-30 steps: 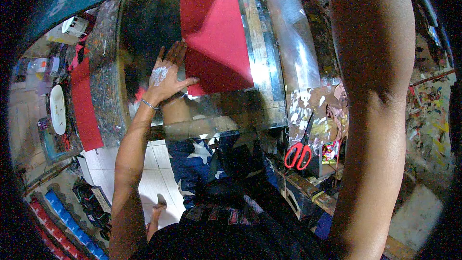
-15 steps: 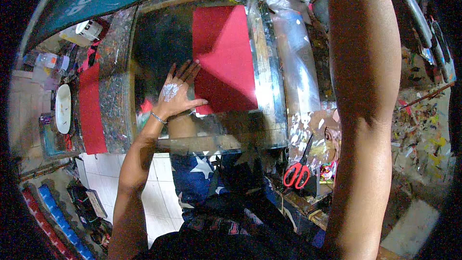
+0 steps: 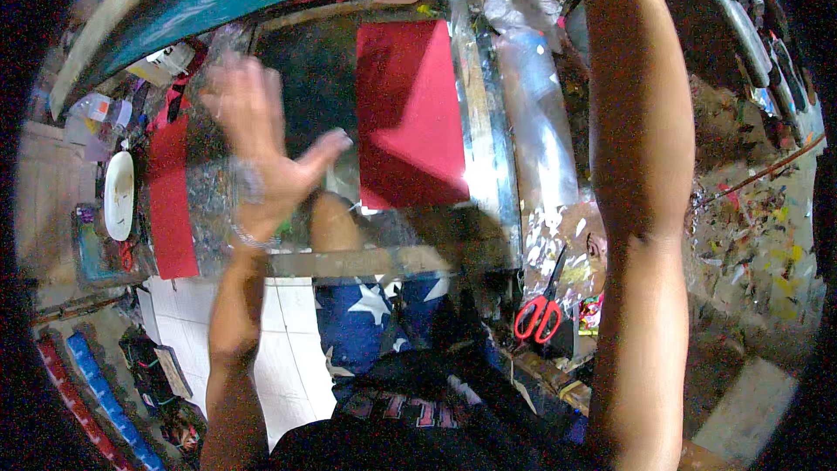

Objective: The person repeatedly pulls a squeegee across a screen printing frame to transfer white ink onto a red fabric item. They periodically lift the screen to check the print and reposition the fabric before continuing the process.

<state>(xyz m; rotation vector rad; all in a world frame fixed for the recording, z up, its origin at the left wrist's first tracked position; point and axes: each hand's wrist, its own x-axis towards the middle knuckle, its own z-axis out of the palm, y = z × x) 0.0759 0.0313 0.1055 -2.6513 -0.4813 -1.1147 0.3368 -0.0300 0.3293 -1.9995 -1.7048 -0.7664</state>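
My left hand point(image 3: 266, 135) hovers over the dark glass-like work surface point(image 3: 305, 61), blurred by motion, its fingers spread and nothing in them. It is left of a red rectangular sheet point(image 3: 410, 113), apart from it. The sheet lies flat on the right part of the dark surface, crossed by shadows. My right forearm stretches up along the right side and leaves the top edge, so my right hand is out of the picture. A teal framed panel point(image 3: 253, 9) with pale lettering is tilted above the far edge of the work surface.
Red-handled scissors point(image 3: 538, 318) stand at the near right. A red strip point(image 3: 173, 201) lies on the left, beside a white oval dish point(image 3: 119, 196), a clear bottle point(image 3: 96, 109) and a white bucket point(image 3: 170, 61). Clear plastic sheeting point(image 3: 540, 113) covers the right side.
My left hand has lifted off the red sheet's left edge and moved left. The teal panel sits lower in the view, and my right arm has shifted slightly left.
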